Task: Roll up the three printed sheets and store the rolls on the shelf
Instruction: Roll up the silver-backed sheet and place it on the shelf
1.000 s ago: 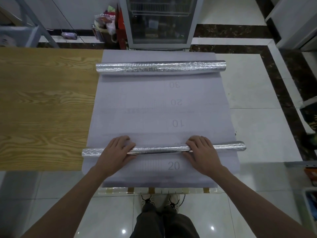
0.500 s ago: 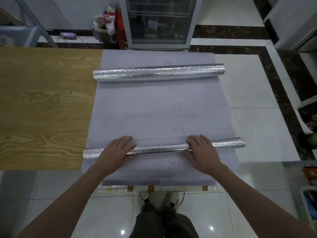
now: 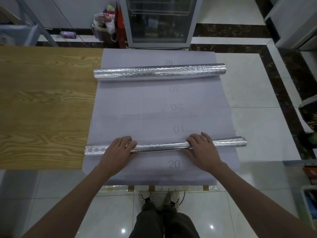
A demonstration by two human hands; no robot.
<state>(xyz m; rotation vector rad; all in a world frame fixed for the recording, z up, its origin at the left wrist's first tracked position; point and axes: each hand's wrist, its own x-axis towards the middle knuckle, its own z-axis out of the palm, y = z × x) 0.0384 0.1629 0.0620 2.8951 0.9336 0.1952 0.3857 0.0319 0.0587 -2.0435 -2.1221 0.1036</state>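
Observation:
A grey printed sheet [image 3: 154, 114] with faint numbers lies flat on the table. Its near end is curled into a thin silver roll [image 3: 163, 146] lying across the sheet. My left hand [image 3: 118, 150] presses on the roll's left part, fingers curled over it. My right hand [image 3: 202, 148] rests on its right part the same way. A thicker silver roll [image 3: 159, 72] lies across the far end of the sheet, untouched. More sheet edges [image 3: 163, 182] show beneath, near the table's front edge.
A wooden tabletop [image 3: 42, 103] extends to the left; the table's right part is glass [image 3: 257, 117], showing floor tiles. A glass-door cabinet [image 3: 159, 21] and bags stand beyond the table. A grey shelf frame [image 3: 25, 28] is at far left.
The thin roll has moved slightly away from me under both hands. The far thick roll has shifted toward me, uncovering a printed "20" beyond it.

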